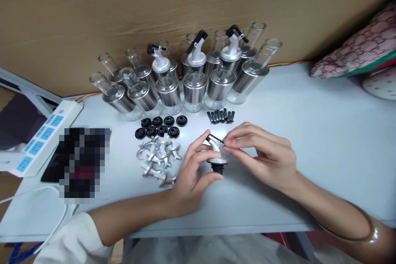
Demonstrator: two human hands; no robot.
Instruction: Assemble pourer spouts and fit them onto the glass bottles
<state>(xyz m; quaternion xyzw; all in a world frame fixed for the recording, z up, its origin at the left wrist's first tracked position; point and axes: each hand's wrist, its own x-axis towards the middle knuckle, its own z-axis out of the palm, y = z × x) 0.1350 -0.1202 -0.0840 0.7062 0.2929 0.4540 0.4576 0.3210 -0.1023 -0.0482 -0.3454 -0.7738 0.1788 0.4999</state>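
Note:
My left hand (194,169) grips a silver bottle pourer (218,159) from the left, with its ribbed black stopper pointing down. A slim black lever (215,138) lies across the pourer's spout tip, and my left index finger touches its far end. From the right, my right hand (262,154) pinches the near end of that lever between thumb and fingers. Left of my left hand lies a heap of silver pourer spouts (163,152). Behind it sit several black rubber stoppers (162,131). Small black levers (220,116) are lined up beyond my hands.
Glass bottles with steel sleeves (194,88) stand along the cardboard wall (185,0); three carry pourers. A white power strip (43,136) and a dark tablet-like device (55,156), partly pixelated, lie at left. A patterned cushion (355,49) is at far right on the white table (340,152).

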